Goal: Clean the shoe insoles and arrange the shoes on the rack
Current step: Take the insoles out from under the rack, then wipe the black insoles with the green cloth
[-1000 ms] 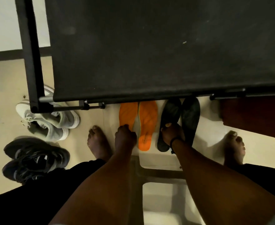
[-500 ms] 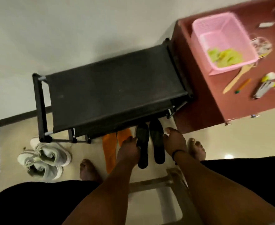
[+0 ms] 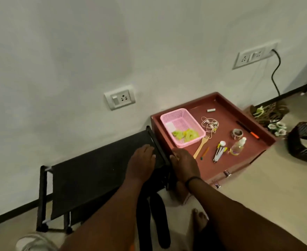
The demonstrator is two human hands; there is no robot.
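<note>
Head view, centre frame: left hand (image 3: pixel 141 161) rests flat on the rack (image 3: pixel 94 180); whether the right hand (image 3: pixel 183 164) grips its end bar is unclear. Black insoles (image 3: pixel 154 220) lie below. Better steady the rack before loading it.

Both hands over black rack (image 3: pixel 94 180); left hand (image 3: pixel 142 163), right hand (image 3: pixel 185 163); black insoles (image 3: pixel 152 220) below.

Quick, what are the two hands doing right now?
Left hand: open, flat on the black rack top.
Right hand: at the rack's end bar; grip cannot be told.
</note>
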